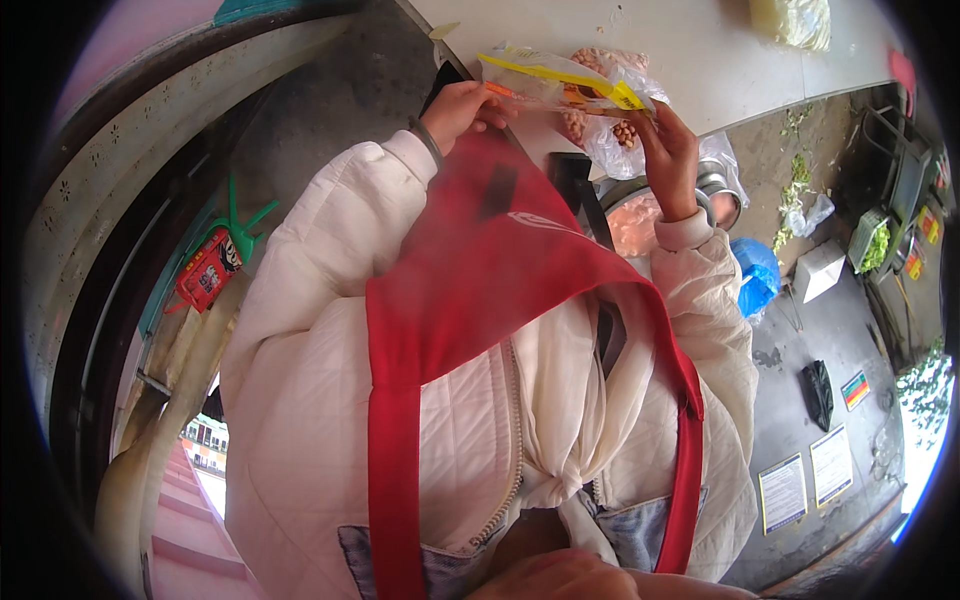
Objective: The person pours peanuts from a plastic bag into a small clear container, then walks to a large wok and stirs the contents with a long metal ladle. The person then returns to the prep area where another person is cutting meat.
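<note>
A clear plastic packet (544, 84) with yellow and orange printed bands is stretched between my two hands over the table edge. My left hand (459, 114) grips its left end, thumb on top. At the opposite end, the fingers of my right hand (670, 154) pinch the packet's lower corner. Just behind it on the table lies a plastic bag of pale pink peanuts (611, 60), partly covered by the packet. Darker peanuts (624, 133) show through a thin clear bag (611, 154) below the packet.
The pale table (720, 67) carries another plastic bag (791, 22) at its far side. Metal bowls (637, 217) stand below my right wrist. A blue plastic bag (754, 274), a white box (819, 271) and a basket of greens (874, 244) are farther right. A red apron (495, 277) covers my front.
</note>
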